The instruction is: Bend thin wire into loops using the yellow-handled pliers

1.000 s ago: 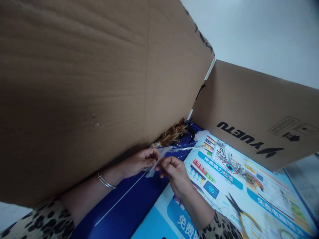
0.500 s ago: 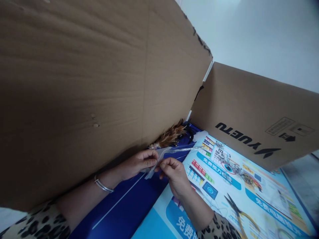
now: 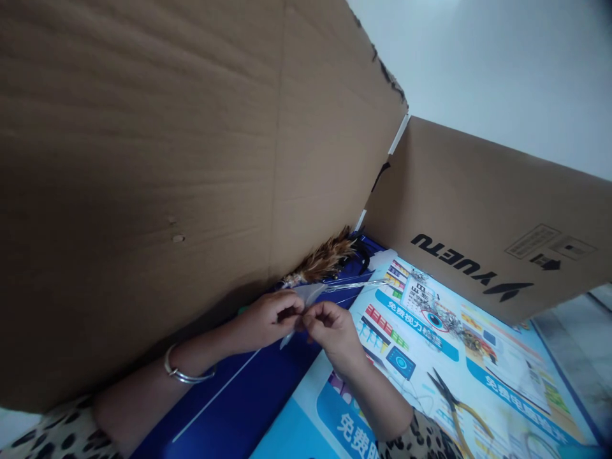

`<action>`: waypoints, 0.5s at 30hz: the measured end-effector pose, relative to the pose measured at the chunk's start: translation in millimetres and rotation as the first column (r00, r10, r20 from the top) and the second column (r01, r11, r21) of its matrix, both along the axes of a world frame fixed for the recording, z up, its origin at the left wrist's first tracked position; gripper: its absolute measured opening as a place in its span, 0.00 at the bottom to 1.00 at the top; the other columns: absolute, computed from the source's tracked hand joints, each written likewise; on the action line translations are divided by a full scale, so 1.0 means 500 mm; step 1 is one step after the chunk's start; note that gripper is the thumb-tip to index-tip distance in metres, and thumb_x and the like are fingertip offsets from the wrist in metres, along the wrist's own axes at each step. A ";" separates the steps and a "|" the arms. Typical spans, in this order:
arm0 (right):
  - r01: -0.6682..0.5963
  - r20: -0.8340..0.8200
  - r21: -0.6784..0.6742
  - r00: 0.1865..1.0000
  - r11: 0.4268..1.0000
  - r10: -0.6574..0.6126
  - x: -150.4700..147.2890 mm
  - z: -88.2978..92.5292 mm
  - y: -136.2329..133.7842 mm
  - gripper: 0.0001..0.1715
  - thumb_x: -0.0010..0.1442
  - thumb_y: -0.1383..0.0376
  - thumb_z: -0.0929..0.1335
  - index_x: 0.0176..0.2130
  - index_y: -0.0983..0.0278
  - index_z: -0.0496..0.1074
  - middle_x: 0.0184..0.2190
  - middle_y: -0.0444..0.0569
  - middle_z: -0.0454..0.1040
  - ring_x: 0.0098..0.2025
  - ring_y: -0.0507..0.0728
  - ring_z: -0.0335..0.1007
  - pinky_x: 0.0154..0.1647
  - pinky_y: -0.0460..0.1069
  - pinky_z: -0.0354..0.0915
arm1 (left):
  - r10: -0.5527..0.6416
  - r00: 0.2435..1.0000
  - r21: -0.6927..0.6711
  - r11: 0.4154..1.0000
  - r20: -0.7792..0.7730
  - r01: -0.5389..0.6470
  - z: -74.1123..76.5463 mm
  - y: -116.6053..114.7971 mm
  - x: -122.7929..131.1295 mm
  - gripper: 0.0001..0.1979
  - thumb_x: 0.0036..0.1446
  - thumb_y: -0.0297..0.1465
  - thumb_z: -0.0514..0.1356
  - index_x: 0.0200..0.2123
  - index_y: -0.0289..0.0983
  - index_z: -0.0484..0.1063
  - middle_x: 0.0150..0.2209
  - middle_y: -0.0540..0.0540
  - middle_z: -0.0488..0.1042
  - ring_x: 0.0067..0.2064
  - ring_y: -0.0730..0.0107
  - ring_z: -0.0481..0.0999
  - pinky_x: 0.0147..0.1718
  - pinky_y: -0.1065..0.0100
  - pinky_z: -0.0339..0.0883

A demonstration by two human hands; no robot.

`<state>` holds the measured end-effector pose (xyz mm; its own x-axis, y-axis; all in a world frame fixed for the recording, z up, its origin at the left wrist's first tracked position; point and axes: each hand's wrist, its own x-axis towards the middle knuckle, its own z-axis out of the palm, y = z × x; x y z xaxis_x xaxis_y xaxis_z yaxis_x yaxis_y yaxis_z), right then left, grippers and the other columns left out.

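Note:
My left hand (image 3: 272, 317) is closed in a pinch, its fingertips meeting those of my right hand (image 3: 329, 328). The right hand is pinched too. What lies between the fingertips is too small to make out. A translucent whitish sheet or bag (image 3: 310, 292) shows behind and below the left fingers, partly hidden by them. Thin silvery wires (image 3: 356, 286) stretch from it to the right, over the blue surface and onto the printed poster. Just beyond the hands, brown feathers (image 3: 326, 258) lie against the cardboard.
A tall cardboard panel (image 3: 191, 140) rises at the left, and another (image 3: 507, 204) with black lettering stands behind. Pliers with yellow handles (image 3: 454, 405) rest on the poster (image 3: 411, 331) at the right. Tangled silvery wire (image 3: 444, 317) lies farther back.
My left hand has shifted slightly, its fingers now meeting the right fingertips instead of gripping the whitish sheet's upper part. The view has moved a little.

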<state>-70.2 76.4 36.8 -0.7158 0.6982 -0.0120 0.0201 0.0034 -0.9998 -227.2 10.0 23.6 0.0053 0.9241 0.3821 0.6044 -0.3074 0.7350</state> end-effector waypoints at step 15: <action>0.130 0.066 0.291 0.986 0.948 -0.156 0.001 -0.017 0.007 0.03 0.47 0.68 0.65 0.24 0.64 0.65 0.19 0.40 0.63 0.21 0.48 0.55 0.21 0.42 0.54 | -0.060 0.575 -0.168 0.927 0.816 0.335 -0.023 -0.008 -0.013 0.08 0.54 0.35 0.56 0.32 0.36 0.63 0.23 0.52 0.64 0.23 0.75 0.63 0.23 0.73 0.58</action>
